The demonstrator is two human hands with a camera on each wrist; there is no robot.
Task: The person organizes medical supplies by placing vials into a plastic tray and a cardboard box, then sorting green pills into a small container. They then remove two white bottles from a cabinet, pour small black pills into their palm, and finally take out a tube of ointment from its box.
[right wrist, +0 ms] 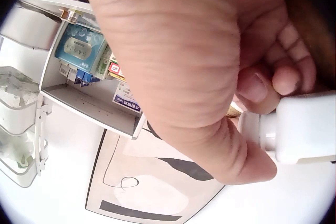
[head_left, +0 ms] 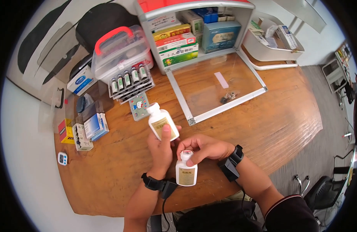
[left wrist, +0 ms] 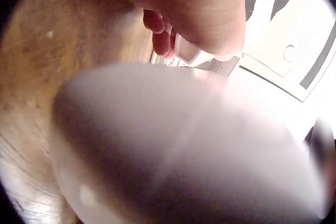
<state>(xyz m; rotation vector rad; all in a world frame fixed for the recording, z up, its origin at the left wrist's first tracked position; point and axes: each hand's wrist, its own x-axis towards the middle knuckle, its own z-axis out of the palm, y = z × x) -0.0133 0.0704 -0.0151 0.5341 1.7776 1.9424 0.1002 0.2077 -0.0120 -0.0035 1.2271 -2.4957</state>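
The left hand [head_left: 161, 149] grips a white bottle [head_left: 159, 130] with a gold label, thumb across its front, the cap tilted up to the left. Close beside it, the right hand [head_left: 205, 149] pinches a second white bottle [head_left: 186, 176] by its capped neck, between thumb and fingers; this one hangs upright near the table's front edge. A blurred white bottle surface [left wrist: 157, 140] fills much of the left wrist view, below the left hand [left wrist: 194, 3]. In the right wrist view the right hand [right wrist: 178, 50] holds the neck of its bottle [right wrist: 307, 129].
A cabinet [head_left: 161, 69] of medicine boxes stands at the back, its clear door [head_left: 209, 113] lowered onto the wooden table [head_left: 120, 185]. Left of it are a clear case [head_left: 105, 63], small vials [head_left: 127, 78], a card [head_left: 139, 106], several boxes [head_left: 83, 139] and a timer [head_left: 62, 158].
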